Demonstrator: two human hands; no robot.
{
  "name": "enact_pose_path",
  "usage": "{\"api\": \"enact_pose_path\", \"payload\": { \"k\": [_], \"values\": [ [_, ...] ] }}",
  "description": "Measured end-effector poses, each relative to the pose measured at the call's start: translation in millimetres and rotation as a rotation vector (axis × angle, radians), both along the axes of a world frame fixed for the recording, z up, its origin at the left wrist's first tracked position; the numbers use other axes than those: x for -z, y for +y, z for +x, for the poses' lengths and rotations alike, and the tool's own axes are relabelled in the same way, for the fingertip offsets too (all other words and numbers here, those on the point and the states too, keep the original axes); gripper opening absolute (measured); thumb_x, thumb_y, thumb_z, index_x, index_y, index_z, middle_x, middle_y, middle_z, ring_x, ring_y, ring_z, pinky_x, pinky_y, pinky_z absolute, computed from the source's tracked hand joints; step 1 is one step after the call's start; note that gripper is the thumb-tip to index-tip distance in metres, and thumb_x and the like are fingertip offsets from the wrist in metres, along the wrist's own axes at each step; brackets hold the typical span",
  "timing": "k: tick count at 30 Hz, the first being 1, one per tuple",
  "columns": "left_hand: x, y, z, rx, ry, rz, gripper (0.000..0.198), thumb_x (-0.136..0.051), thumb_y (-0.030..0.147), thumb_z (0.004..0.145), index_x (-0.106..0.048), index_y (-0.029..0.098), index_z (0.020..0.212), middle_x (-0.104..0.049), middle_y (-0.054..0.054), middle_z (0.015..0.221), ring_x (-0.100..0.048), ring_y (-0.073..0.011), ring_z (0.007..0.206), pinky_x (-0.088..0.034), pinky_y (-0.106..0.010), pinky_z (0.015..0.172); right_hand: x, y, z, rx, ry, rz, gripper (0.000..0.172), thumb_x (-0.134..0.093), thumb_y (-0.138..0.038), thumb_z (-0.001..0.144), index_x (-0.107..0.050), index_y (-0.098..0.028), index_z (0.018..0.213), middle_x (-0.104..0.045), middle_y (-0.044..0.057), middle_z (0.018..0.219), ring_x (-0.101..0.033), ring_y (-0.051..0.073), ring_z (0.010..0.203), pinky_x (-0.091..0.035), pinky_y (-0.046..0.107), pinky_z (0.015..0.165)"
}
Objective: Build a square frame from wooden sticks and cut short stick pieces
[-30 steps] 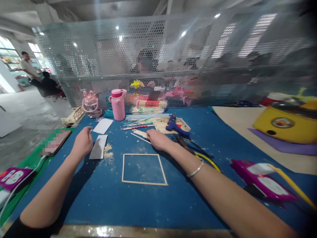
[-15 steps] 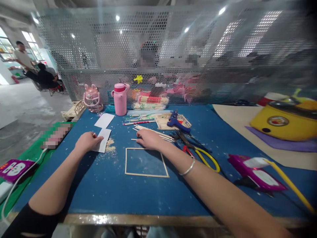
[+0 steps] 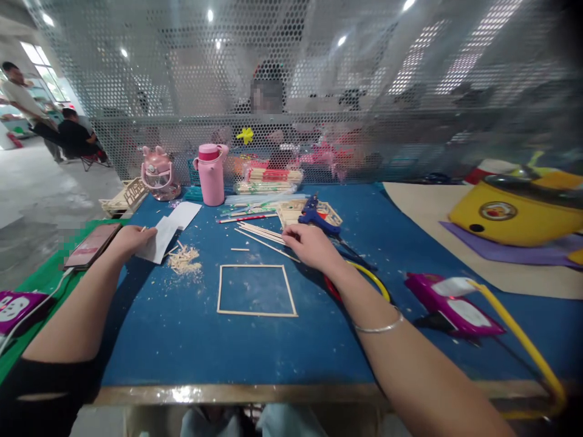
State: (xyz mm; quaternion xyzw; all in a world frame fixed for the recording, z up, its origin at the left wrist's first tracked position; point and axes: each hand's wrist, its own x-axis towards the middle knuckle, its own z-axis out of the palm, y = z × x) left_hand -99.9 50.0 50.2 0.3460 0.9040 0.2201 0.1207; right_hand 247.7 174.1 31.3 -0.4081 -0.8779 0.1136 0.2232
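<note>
A square frame of thin wooden sticks [image 3: 255, 289] lies flat on the blue table mat [image 3: 237, 346]. My left hand [image 3: 130, 240] is closed on a grey sheet of sandpaper [image 3: 157, 241] at the mat's left side, just left of a small heap of wood shavings [image 3: 184, 261]. My right hand [image 3: 314, 246] rests with curled fingers on loose wooden sticks [image 3: 262, 235] behind the frame; I cannot make out whether it holds one. Yellow-handled scissors [image 3: 364, 276] lie under that wrist.
A blue glue gun [image 3: 316, 218], a pink bottle [image 3: 210, 175], a pink cup [image 3: 157, 175] and stick bundles [image 3: 273, 179] stand at the back by a perforated screen. A phone [image 3: 91, 246] and purple power strip [image 3: 13, 303] lie left. A purple tool [image 3: 450, 309] and yellow case [image 3: 510, 218] lie right.
My left hand has taken hold of the sandpaper and drawn it left, uncovering the shavings. My right hand has moved right along the loose sticks, away from the frame's top edge.
</note>
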Motion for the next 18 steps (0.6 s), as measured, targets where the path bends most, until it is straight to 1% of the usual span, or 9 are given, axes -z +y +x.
{"api": "enact_pose_path", "payload": {
  "k": [1,3,5,6,8,10,11,14,18],
  "values": [
    [0.9,2,0,-0.013,0.054,-0.022,0.025,-0.053,0.038,0.067,-0.058,0.014,0.062,-0.058,-0.010,0.057,-0.060,-0.0277,0.063,-0.041,-0.031,0.052,0.7,1,1,0.001,-0.002,-0.001,0.019,-0.046,-0.020,0.081,-0.063,-0.015,0.074,-0.065,0.004,0.074,-0.055,0.015,0.067,-0.037,0.023,0.062],
    [2.9,5,8,-0.020,0.208,-0.025,0.031,-0.048,0.036,0.073,-0.061,0.008,0.078,-0.063,-0.022,0.078,-0.060,-0.0357,0.081,-0.044,-0.039,0.064,1.8,2,1,0.003,-0.007,-0.006,0.020,-0.046,-0.020,0.082,-0.063,-0.015,0.075,-0.065,0.004,0.075,-0.055,0.015,0.068,-0.037,0.023,0.063],
    [5.3,9,25,0.047,0.377,0.019,0.041,-0.032,0.032,0.083,-0.057,0.003,0.099,-0.061,-0.028,0.097,-0.058,-0.0369,0.092,-0.044,-0.044,0.072,3.2,2,0,0.008,-0.016,-0.012,0.019,-0.046,-0.019,0.082,-0.064,-0.015,0.077,-0.066,0.005,0.077,-0.055,0.014,0.069,-0.037,0.023,0.063],
    [7.1,12,36,0.127,0.395,0.033,0.041,-0.028,0.029,0.085,-0.055,0.005,0.104,-0.061,-0.025,0.102,-0.058,-0.0339,0.094,-0.044,-0.043,0.075,4.1,1,-1,0.012,-0.023,-0.015,0.018,-0.046,-0.019,0.082,-0.064,-0.015,0.079,-0.066,0.005,0.079,-0.056,0.015,0.070,-0.037,0.023,0.064],
    [12.9,20,60,0.325,0.397,0.055,0.034,-0.032,0.025,0.085,-0.057,0.015,0.106,-0.062,-0.013,0.107,-0.058,-0.0241,0.097,-0.044,-0.034,0.082,5.9,-1,-4,0.019,-0.042,-0.023,0.017,-0.048,-0.019,0.081,-0.064,-0.015,0.081,-0.067,0.006,0.081,-0.056,0.015,0.072,-0.038,0.023,0.064],
    [21.2,31,82,0.676,0.434,0.019,0.034,-0.031,0.022,0.086,-0.062,0.016,0.098,-0.063,-0.011,0.103,-0.056,-0.0210,0.097,-0.043,-0.031,0.085,7.6,-4,-6,0.020,-0.069,-0.031,0.016,-0.049,-0.019,0.081,-0.064,-0.016,0.082,-0.067,0.006,0.082,-0.057,0.015,0.073,-0.038,0.022,0.064],
    [25.4,37,90,0.777,0.463,-0.046,0.035,-0.032,0.025,0.087,-0.065,0.016,0.093,-0.062,-0.012,0.100,-0.056,-0.0222,0.096,-0.043,-0.032,0.083,8.1,-5,-7,0.018,-0.083,-0.033,0.016,-0.049,-0.019,0.081,-0.065,-0.016,0.082,-0.067,0.005,0.083,-0.057,0.015,0.073,-0.038,0.022,0.064],
    [34.0,51,102,0.857,0.454,-0.084,0.029,-0.042,0.028,0.085,-0.067,0.019,0.094,-0.063,-0.010,0.096,-0.057,-0.0229,0.093,-0.044,-0.031,0.079,7.9,-6,-7,0.021,-0.131,-0.032,0.017,-0.049,-0.019,0.081,-0.065,-0.017,0.084,-0.068,0.006,0.086,-0.058,0.015,0.075,-0.038,0.022,0.065],
    [32.4,62,105,0.905,0.415,-0.074,0.028,-0.050,0.033,0.081,-0.066,0.022,0.101,-0.063,-0.008,0.101,-0.059,-0.0230,0.090,-0.044,-0.031,0.075,5.1,-5,-5,0.026,-0.217,-0.042,0.017,-0.051,-0.020,0.079,-0.067,-0.018,0.079,-0.068,0.006,0.081,-0.058,0.017,0.073,-0.037,0.024,0.063]
  ]
}}
